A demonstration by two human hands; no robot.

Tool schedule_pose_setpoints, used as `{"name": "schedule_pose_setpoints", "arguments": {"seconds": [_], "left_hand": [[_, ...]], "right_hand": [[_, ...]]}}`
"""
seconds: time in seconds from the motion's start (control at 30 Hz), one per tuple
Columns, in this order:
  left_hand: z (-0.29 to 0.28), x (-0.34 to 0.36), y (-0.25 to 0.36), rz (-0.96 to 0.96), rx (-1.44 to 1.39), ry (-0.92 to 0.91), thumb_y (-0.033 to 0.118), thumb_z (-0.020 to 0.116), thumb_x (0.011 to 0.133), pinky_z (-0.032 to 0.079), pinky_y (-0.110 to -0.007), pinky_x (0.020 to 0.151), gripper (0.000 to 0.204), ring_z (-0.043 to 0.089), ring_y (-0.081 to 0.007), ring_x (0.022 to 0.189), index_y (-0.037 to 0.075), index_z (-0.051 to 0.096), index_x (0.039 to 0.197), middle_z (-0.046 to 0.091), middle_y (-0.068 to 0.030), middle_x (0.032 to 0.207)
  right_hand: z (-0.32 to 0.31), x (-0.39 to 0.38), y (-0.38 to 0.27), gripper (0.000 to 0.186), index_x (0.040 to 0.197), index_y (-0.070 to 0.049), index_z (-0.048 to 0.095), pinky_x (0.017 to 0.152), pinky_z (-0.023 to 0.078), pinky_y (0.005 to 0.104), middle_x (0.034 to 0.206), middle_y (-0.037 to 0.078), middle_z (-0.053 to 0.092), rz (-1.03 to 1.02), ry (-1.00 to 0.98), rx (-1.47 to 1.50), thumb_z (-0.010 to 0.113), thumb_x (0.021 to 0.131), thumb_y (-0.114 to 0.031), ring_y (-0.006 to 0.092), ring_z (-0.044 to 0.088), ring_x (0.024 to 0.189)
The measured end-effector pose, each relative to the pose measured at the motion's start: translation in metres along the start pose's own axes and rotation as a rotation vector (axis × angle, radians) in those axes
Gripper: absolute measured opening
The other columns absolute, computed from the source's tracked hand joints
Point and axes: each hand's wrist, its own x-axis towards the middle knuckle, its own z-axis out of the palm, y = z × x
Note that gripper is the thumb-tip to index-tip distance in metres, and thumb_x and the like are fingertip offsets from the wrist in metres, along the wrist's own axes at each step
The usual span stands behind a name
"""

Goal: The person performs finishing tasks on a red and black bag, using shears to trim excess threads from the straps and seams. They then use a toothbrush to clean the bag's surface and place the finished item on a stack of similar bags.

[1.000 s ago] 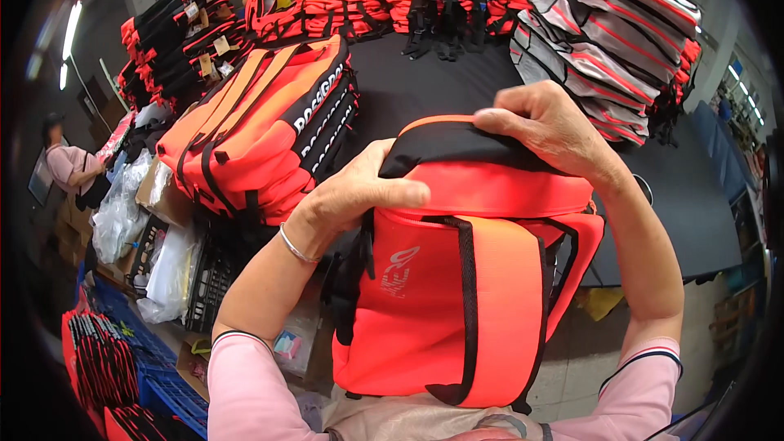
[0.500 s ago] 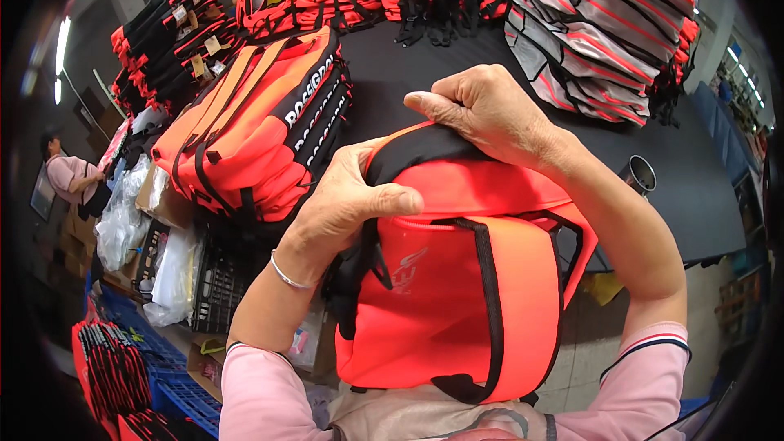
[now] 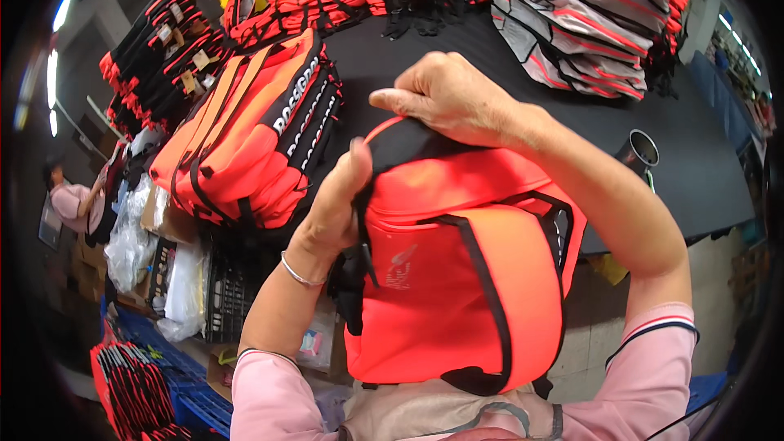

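Red backpack (image 3: 425, 302) is sitting near, close against the torso (image 3: 433, 410), presumably for bracing; contents hidden. Left hand (image 3: 336, 200) is pressing its left side, likely steadying; right hand (image 3: 453, 98) is curling over its black top. Fingertips hidden: cannot tell if clamped. Farther right, metal cup (image 3: 639, 149) is standing on counter (image 3: 694, 196), contents unclear; left, bag pile (image 3: 253, 131) is lying stacked, presumably saving space.

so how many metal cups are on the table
1: a metal cup on the black table, beyond the right forearm; the stacked grey bags could hide others.
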Motion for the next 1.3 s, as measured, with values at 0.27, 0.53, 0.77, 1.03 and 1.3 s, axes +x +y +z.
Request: {"name": "schedule_pose_setpoints", "arguments": {"seconds": [0.27,0.53,0.77,1.03,1.3], "left_hand": [[-0.008,-0.007,0.004,-0.195,0.288,-0.126,0.005,0.083,0.06,0.04,-0.037,0.108,0.092,0.055,-0.0241,0.121,-0.008,0.043,0.142,0.059,-0.0144,0.131],[0.017,-0.02,-0.017,-0.152,0.368,-0.141,-0.003,0.078,0.064,0.047,-0.034,0.1,0.066,0.061,-0.0177,0.114,-0.007,0.059,0.126,0.066,-0.0108,0.121],[-0.028,0.003,-0.028,-0.044,0.012,-0.045,0.014,0.07,0.09,0.051,-0.035,0.099,0.046,0.065,-0.0199,0.111,-0.005,0.055,0.129,0.067,-0.0127,0.121],[-0.017,0.016,-0.028,0.091,-0.141,-0.003,0.02,0.066,0.097,0.057,-0.026,0.085,0.033,0.069,-0.011,0.092,0.0,0.061,0.123,0.07,-0.0054,0.106],[-0.028,0.017,-0.027,0.089,-0.131,0.051,0.017,0.066,0.097,0.057,-0.022,0.073,0.023,0.067,-0.0068,0.079,0.0,0.065,0.113,0.071,-0.0023,0.093]], "right_hand": [[-0.018,-0.008,0.007,0.052,0.088,0.0,0.075,0.071,0.052,0.0408,0.07,0.022,0.066,-0.076,-0.141,0.163,0.062,0.095,-0.05,0.0317,0.068,0.072],[0.003,-0.014,0.007,0.049,0.081,0.001,0.07,0.07,0.052,0.0418,0.075,0.018,0.069,-0.083,-0.161,0.011,0.061,0.097,-0.044,0.0339,0.067,0.071],[0.01,-0.001,0.043,0.046,0.084,0.001,0.071,0.067,0.05,0.0386,0.07,0.014,0.063,0.016,0.068,0.041,0.06,0.098,-0.042,0.025,0.06,0.068],[0.011,-0.002,0.053,0.052,0.073,0.003,0.066,0.058,0.047,0.0363,0.057,0.014,0.056,0.083,0.112,0.06,0.062,0.098,-0.043,0.0186,0.051,0.052],[0.024,0.005,0.051,0.055,0.077,-0.003,0.07,0.065,0.051,0.0434,0.068,0.016,0.065,0.105,0.176,-0.128,0.056,0.097,-0.052,0.035,0.064,0.066]]}}
